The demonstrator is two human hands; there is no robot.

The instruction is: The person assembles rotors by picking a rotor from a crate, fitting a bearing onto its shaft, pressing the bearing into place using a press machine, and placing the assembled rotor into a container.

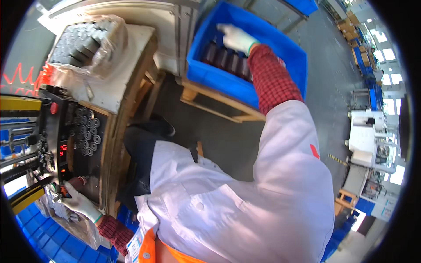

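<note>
My right hand [239,40], in a white glove, is over the far left part of a blue crate [285,72]. Its fingers stretch leftward and look apart, and nothing shows in them. Dark reddish-brown cylindrical parts [230,61] stand in a row just below it. At the lower left, my left hand [81,205], also gloved, is at a bench machine [55,118]. Its thumb and fingers close round a dark red cylindrical part [77,181] with a small metal end. The glove and machine hide some of that part.
Several metal rings [87,131] lie on the dark panel beside the machine. Grey blocks [81,41] sit in clear plastic on the bench [142,37]. The crate stands on a wooden stand [210,101]. Blue bins [48,236] lie beyond the machine at lower left.
</note>
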